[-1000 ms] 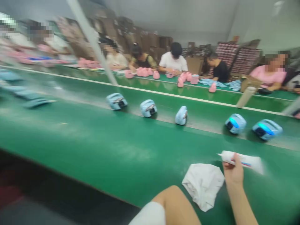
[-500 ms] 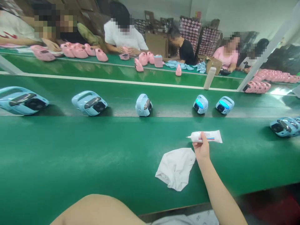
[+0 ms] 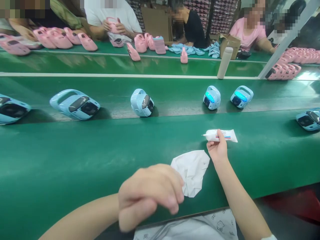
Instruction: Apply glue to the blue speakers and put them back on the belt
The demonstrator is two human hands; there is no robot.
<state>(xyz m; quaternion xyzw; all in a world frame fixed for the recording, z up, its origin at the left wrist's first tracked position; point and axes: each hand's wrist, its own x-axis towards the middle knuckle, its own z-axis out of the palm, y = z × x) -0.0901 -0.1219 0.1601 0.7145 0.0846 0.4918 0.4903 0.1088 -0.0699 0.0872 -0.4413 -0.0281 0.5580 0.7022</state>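
Note:
My right hand (image 3: pixel 218 147) pinches a white glue tube (image 3: pixel 227 136) between thumb and fingers just above the green work surface. The tube lies level, its thin nozzle pointing left, with red and blue marks on its label. A crumpled white cloth (image 3: pixel 195 168) is spread on the surface, left of my right wrist. My left hand (image 3: pixel 151 193) hangs in front of the cloth, back upward and somewhat blurred, covering the cloth's left edge. Its fingers are loosely bent, with the thumb apart from them, and no object shows in it.
Several light blue speakers with handles, such as this one (image 3: pixel 142 102), stand along the belt (image 3: pixel 175 111); two have lit cyan panels. A pale bottle (image 3: pixel 225 63) stands beyond. Across the line, people handle pink casings (image 3: pixel 60 38). A slanted white post (image 3: pixel 282 46) rises at right.
My left hand has come up into view from the lower left, where only the arm showed. The right hand keeps the tube. The view has tilted down, and the left-hand speakers appear further left.

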